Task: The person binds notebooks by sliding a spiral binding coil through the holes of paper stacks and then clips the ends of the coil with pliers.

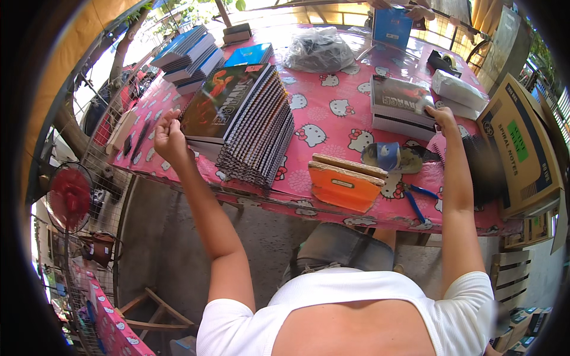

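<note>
A tall stack of spiral notebooks (222, 118) with dark, red-patterned covers stands on the left half of the table, its wire bindings facing me. Beside its left edge is my left hand (170, 137), fingers curled together; whatever they may pinch is hidden. On the right lies a lower stack of notebooks (401, 102) with a dark cover on top and white page edges below. My right hand (442, 120) grips its right edge, thumb over the top cover. Nearer me sit an orange wooden block holder (346, 187), a roll of tape (389, 157) and blue-handled pliers (418, 202).
A pink table (323, 113) printed with cartoon cats carries blue-covered books (187, 56), a plastic-wrapped bundle (319, 50) and a tape dispenser (445, 62). A cardboard box (516, 148) stands at the right edge. Across the table, another person's hands hold a blue book (392, 28).
</note>
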{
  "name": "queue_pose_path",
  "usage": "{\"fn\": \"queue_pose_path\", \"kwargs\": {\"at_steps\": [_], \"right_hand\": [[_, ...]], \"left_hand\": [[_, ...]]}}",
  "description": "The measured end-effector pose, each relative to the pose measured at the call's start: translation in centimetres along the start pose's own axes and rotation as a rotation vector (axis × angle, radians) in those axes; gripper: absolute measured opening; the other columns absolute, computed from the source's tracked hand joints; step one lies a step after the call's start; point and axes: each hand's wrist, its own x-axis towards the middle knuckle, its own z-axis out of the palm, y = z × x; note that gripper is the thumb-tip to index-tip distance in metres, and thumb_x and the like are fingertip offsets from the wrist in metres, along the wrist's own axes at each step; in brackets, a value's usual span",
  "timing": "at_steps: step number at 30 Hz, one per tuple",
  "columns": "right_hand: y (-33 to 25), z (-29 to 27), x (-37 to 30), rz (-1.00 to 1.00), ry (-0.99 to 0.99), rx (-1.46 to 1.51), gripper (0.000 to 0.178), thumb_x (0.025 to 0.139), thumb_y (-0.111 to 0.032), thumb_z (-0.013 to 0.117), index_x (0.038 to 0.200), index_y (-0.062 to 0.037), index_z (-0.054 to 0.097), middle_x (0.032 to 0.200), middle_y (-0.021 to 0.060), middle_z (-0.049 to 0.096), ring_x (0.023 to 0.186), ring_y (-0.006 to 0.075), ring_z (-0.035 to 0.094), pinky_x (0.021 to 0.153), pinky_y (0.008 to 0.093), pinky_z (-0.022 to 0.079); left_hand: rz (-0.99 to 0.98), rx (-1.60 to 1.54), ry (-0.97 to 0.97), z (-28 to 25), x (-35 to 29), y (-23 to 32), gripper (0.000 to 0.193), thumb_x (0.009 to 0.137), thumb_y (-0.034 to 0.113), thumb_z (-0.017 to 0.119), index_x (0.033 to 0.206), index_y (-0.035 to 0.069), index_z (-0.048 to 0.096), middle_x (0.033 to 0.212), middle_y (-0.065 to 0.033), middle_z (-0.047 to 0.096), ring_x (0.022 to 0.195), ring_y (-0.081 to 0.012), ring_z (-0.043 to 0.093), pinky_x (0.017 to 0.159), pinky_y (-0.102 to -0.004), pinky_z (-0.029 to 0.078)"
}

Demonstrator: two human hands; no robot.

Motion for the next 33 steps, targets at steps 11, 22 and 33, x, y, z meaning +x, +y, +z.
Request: {"fn": "queue_pose_path", "kwargs": {"at_steps": [11, 22, 33], "right_hand": [[-3.9, 0.7, -19.9, -0.749, 0.348, 0.405, 0.029, 0.087, -0.018, 0.067, 0.094, -0.0019, 0.044, 0.078, 0.0107, 0.059, 0.071, 0.0287, 0.060, 0.070, 0.0410, 0.049], [0.5, 6.5, -28.2, -0.971, 0.059, 0.095, 0.023, 0.081, 0.004, 0.061, 0.104, 0.0015, 0.058, 0.098, 0.0220, 0.060, 0.087, 0.0418, 0.056, 0.076, 0.0438, 0.044], [3.3, 8.0, -29.0, -0.653, -0.166, 0.157, 0.043, 0.076, 0.014, 0.055, 0.116, 0.0001, 0.054, 0.106, 0.0188, 0.061, 0.097, 0.0345, 0.059, 0.085, 0.0391, 0.046]], "left_hand": [[0.508, -0.236, -0.262, 8.7, -18.5, 13.4, 0.052, 0.086, 0.003, 0.065, 0.131, -0.001, 0.039, 0.127, -0.0154, 0.052, 0.104, -0.0271, 0.060, 0.085, -0.0342, 0.049], [-0.010, -0.174, -0.864, 10.2, -21.0, 4.2, 0.023, 0.087, -0.005, 0.059, 0.110, -0.001, 0.058, 0.101, -0.0030, 0.062, 0.091, -0.0101, 0.056, 0.084, -0.0235, 0.043], [-0.369, -0.291, -0.944, 9.4, -21.3, 2.9, 0.050, 0.080, 0.000, 0.071, 0.124, 0.003, 0.047, 0.119, -0.0104, 0.057, 0.107, -0.0155, 0.054, 0.092, -0.0279, 0.044]]}}
